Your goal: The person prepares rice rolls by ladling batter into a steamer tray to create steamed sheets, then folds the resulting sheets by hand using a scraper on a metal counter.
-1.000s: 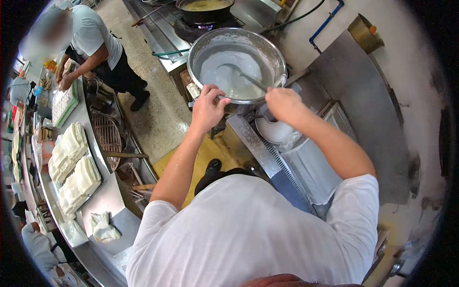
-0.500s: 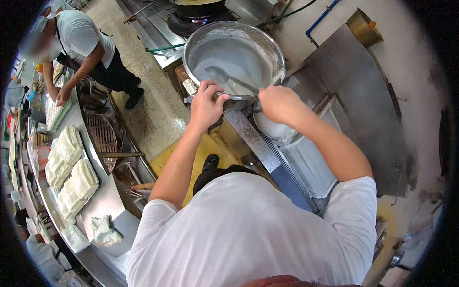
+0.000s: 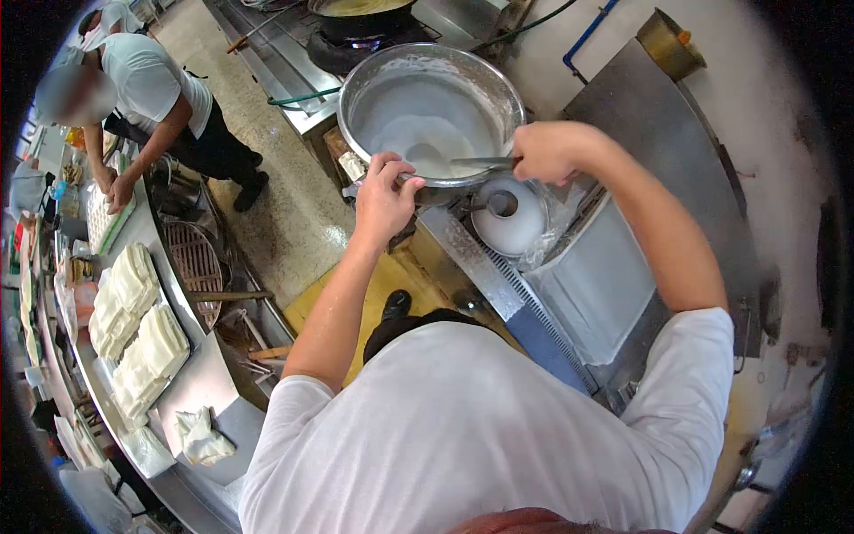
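A large metal basin (image 3: 501, 87) holds a milky white liquid (image 3: 427, 102). My left hand (image 3: 385, 191) grips its near rim, thumb and fingers closed on the edge. On the right, my right hand (image 3: 553, 149) is wrapped round the handle of a metal ladle (image 3: 485, 163), held low across the basin. The ladle's bowl end sits in the liquid and shows only faintly. Just below my right hand stands a smaller bowl of white stuff (image 3: 516, 236), with a small metal cup (image 3: 503, 204) in it.
Right of me lies a rectangular tray with a pale sheet (image 3: 596, 285). A wok (image 3: 360, 7) sits on the stove beyond the basin. At left, stacked white sheets (image 3: 147, 351) and a cloth (image 3: 203, 436) lie on a steel counter, where another person (image 3: 156, 80) works.
My right hand has moved right and up, swinging the ladle flatter across the basin. The small bowl and cup now show more fully. My left hand stays on the rim.
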Available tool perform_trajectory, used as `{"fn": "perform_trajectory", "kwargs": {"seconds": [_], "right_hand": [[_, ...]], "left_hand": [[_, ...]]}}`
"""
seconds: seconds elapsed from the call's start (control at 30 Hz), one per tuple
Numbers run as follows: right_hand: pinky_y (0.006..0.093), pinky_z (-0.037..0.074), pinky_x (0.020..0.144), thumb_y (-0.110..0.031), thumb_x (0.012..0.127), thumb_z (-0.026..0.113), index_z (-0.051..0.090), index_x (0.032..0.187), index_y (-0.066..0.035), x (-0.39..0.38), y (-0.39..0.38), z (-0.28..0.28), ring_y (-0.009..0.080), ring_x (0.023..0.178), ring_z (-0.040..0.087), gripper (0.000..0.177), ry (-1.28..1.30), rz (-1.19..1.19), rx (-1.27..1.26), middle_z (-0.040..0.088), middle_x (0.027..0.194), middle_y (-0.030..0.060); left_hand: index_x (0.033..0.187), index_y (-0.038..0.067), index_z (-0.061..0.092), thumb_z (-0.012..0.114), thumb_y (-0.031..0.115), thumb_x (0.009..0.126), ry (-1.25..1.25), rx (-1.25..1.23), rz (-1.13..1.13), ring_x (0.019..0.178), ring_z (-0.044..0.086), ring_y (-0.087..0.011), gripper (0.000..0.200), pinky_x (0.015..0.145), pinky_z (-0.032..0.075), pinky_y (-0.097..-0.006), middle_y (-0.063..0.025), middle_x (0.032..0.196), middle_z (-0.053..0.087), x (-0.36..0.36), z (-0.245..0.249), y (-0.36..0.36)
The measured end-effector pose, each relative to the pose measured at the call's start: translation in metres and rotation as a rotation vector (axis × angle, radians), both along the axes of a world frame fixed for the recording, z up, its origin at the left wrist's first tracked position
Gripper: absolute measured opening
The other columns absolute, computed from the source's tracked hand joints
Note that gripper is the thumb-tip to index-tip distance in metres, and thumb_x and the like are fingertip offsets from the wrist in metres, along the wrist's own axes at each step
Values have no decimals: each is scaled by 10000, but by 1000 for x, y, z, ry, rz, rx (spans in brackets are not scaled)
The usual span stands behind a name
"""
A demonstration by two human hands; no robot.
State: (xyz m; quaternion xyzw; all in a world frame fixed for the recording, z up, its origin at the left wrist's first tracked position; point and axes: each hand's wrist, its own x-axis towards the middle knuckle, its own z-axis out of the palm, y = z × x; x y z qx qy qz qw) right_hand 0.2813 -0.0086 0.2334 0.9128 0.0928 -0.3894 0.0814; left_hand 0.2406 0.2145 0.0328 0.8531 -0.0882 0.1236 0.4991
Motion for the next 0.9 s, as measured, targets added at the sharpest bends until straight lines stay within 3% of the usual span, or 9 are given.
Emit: {"fn": "perform_trajectory", "kwargs": {"seconds": [0.03, 0.07, 0.17, 0.3, 0.37, 0.5, 0.53, 0.67, 0.9], "right_hand": [[463, 557, 640, -148, 854, 599, 718, 941, 48, -2, -1, -17, 389, 728, 704, 246, -6, -14, 43, 711, 823, 245], [448, 577, 639, -42, 792, 546, 714, 784, 79, -7, -5, -45, 360, 738, 732, 207, -158, 103, 110, 717, 797, 257], [444, 598, 754, -58, 795, 614, 743, 883, 29, -44, 20, -67, 365, 885, 734, 179, -401, 198, 57, 732, 927, 224], [449, 600, 766, -73, 799, 643, 743, 907, 24, -36, -2, -85, 364, 890, 733, 177, -559, 233, 59, 731, 926, 212], [446, 599, 760, -56, 787, 649, 747, 929, 20, -23, -15, -69, 365, 905, 732, 189, -420, 182, -27, 732, 970, 217], [456, 554, 544, -2, 762, 638, 699, 610, 36, 10, -15, -11, 321, 566, 689, 168, -59, -35, -75, 676, 652, 224], [388, 389, 400, -172, 917, 607, 607, 745, 37, 18, -20, -5, 191, 456, 511, 270, 77, -87, -15, 569, 599, 90], [356, 324, 393, -193, 965, 591, 571, 754, -18, 11, -19, -14, 146, 435, 443, 275, 137, -411, 277, 490, 581, 25], [335, 338, 378, -192, 1006, 561, 561, 819, -33, -19, -36, -81, 110, 444, 452, 245, 182, -764, 838, 499, 625, 17]], "left_hand": [[1015, 37, 692, 767, 162, 842, 2, -8, -4, 829, 681, -242, 227, 763, 549, -362, -93, 1167, 614, 0, -1, 0], [1018, 39, 692, 769, 160, 841, 3, -16, -7, 835, 680, -243, 228, 766, 549, -361, -93, 1166, 613, 1, -2, 1], [996, 52, 696, 769, 217, 848, -43, -3, 13, 747, 664, -257, 234, 719, 533, -380, -96, 1157, 614, 0, -1, 0], [997, 54, 696, 769, 223, 850, -50, 31, 14, 750, 665, -259, 236, 723, 532, -383, -93, 1149, 615, -1, 2, 1], [997, 52, 696, 771, 227, 849, -12, 37, 15, 766, 668, -260, 242, 729, 531, -381, -94, 1143, 614, -2, 4, 1], [999, 50, 695, 772, 230, 849, -21, 33, 17, 777, 668, -260, 246, 732, 530, -379, -96, 1142, 614, -4, 4, -1], [1001, 49, 694, 770, 229, 851, -28, 36, 19, 780, 666, -261, 246, 730, 529, -379, -96, 1138, 613, -3, 4, -2], [1006, 50, 687, 763, 223, 856, -49, 46, 28, 771, 663, -267, 242, 726, 527, -384, -94, 1127, 611, -5, 0, -1], [1007, 51, 679, 763, 233, 855, -69, 69, 38, 740, 661, -273, 252, 719, 528, -388, -88, 1135, 609, -7, -2, -5]]}}
